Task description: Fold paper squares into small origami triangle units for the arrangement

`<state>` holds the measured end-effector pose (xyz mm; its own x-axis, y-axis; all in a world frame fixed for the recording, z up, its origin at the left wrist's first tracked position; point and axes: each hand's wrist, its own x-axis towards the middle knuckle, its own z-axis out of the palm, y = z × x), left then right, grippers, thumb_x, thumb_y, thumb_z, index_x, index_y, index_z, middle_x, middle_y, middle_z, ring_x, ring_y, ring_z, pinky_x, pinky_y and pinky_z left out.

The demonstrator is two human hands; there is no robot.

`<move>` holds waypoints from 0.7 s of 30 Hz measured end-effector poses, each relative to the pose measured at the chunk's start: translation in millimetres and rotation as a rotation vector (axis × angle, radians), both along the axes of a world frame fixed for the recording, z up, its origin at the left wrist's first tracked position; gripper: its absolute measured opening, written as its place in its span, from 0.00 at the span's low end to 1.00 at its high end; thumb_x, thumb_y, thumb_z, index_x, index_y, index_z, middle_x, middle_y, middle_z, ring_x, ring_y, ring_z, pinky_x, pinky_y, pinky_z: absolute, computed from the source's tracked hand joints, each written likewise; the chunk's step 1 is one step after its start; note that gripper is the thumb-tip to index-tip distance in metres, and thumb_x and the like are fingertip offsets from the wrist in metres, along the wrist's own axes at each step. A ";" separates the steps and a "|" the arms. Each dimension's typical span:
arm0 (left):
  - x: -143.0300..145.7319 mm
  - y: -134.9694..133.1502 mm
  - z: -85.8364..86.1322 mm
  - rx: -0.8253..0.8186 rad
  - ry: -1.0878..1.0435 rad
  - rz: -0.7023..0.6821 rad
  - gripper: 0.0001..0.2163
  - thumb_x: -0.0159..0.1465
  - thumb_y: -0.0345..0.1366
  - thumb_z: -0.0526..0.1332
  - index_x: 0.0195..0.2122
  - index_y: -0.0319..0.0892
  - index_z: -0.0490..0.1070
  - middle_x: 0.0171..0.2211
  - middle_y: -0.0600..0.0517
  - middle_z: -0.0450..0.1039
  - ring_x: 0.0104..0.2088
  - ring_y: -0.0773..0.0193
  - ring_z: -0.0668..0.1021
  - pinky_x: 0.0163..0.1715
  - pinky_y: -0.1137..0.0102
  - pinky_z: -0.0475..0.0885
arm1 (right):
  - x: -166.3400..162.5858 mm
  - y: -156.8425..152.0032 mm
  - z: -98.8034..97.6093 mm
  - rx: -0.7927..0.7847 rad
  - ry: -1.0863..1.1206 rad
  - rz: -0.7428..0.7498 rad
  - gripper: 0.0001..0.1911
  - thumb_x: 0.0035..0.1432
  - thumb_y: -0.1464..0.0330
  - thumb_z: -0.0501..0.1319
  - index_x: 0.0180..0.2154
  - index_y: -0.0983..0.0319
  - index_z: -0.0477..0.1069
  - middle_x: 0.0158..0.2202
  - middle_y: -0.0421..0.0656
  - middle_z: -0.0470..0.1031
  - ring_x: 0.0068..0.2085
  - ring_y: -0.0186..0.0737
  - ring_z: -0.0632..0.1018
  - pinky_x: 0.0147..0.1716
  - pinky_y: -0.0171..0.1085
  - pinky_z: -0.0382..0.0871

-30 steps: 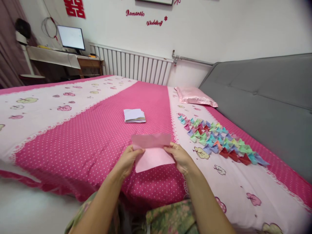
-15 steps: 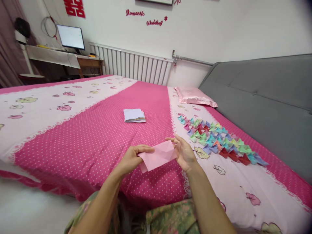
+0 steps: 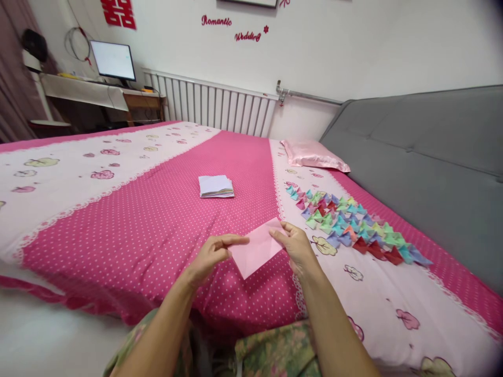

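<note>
Over bedspread (image 3: 173, 225): pink paper sheet (image 3: 257, 254) is being pinched by right hand (image 3: 299, 250), presumably for steadiness.
Left hand (image 3: 209, 257): half-curled, grip unclear.

one bare left hand (image 3: 212, 255) and one bare right hand (image 3: 296, 246) make two. there is one pale pink paper sheet (image 3: 257, 252), one white-topped stack of paper (image 3: 215, 185), and over thirty small, multicoloured folded paper pieces (image 3: 353, 225), too crowded to count exactly. there is one shiny pink pillow (image 3: 315, 156), one grey padded headboard (image 3: 424, 139) and one black-framed monitor (image 3: 113, 60).

"romantic" (image 3: 216, 21) "wedding" (image 3: 247, 36), "囍" (image 3: 118, 11) on wall (image 3: 322, 47)
</note>
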<state>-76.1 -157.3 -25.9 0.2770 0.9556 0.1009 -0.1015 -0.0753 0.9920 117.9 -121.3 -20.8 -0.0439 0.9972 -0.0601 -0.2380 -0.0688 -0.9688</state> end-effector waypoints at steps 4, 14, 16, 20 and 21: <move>1.6 1.8 -3.2 -0.082 0.066 0.109 0.12 0.48 0.34 0.62 0.34 0.38 0.75 0.36 0.45 0.75 0.37 0.59 0.74 0.36 0.70 0.67 | -1.7 -1.0 1.6 0.003 0.031 0.006 0.17 0.38 0.67 0.66 0.34 0.66 0.69 0.28 0.43 0.76 0.26 0.38 0.76 0.28 0.36 0.69; 4.5 8.6 -5.6 -0.087 -0.085 0.276 0.07 0.42 0.31 0.67 0.22 0.37 0.71 0.22 0.51 0.72 0.23 0.71 0.72 0.26 0.76 0.67 | -1.0 0.5 -0.9 0.024 0.095 -0.017 0.18 0.39 0.66 0.67 0.35 0.65 0.68 0.27 0.42 0.76 0.27 0.39 0.77 0.29 0.38 0.71; 2.7 9.1 -5.7 -0.078 -0.098 0.292 0.08 0.42 0.31 0.67 0.23 0.37 0.71 0.22 0.52 0.72 0.23 0.72 0.71 0.26 0.77 0.67 | -0.8 0.8 -1.0 0.014 0.111 -0.023 0.18 0.39 0.67 0.67 0.35 0.64 0.68 0.27 0.42 0.76 0.27 0.39 0.77 0.29 0.38 0.71; 0.6 9.5 -6.0 -0.092 -0.112 0.303 0.09 0.45 0.32 0.66 0.28 0.37 0.70 0.23 0.53 0.70 0.24 0.73 0.71 0.26 0.78 0.66 | -0.6 0.6 -0.3 -0.001 0.125 -0.017 0.18 0.40 0.67 0.66 0.36 0.64 0.68 0.28 0.42 0.76 0.29 0.40 0.77 0.30 0.38 0.71; 0.5 9.3 -5.9 -0.099 -0.125 0.305 0.10 0.45 0.32 0.66 0.29 0.37 0.70 0.23 0.53 0.70 0.24 0.72 0.71 0.26 0.78 0.66 | -0.6 0.6 -0.1 -0.006 0.130 -0.018 0.18 0.40 0.67 0.66 0.36 0.64 0.68 0.28 0.42 0.76 0.29 0.41 0.77 0.30 0.38 0.71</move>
